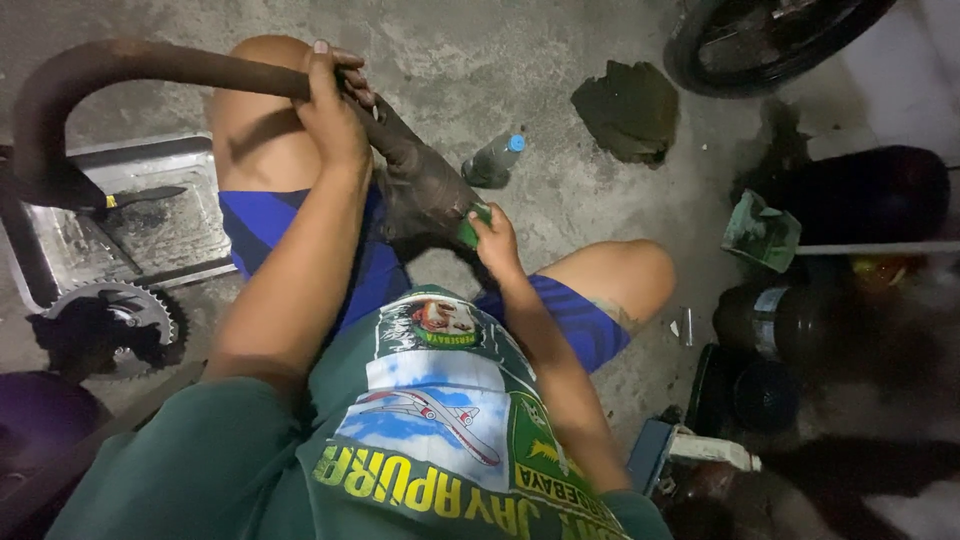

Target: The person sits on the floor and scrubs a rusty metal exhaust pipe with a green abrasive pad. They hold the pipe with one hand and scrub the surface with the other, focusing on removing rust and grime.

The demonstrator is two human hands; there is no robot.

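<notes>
Left hand [335, 110] clasps the rusty exhaust pipe [200, 70]; right hand [495, 240] grips a green tool [470, 228] against its muffler end [425, 185].

Sat across the lap: exhaust pipe [200, 72], curving far left. Lay left on the floor: metal tray [150, 215], sprocket [120, 310] nearer. Stood beyond: bottle [493, 160], rag [630, 108] right, tyre [760, 45] farther.
</notes>
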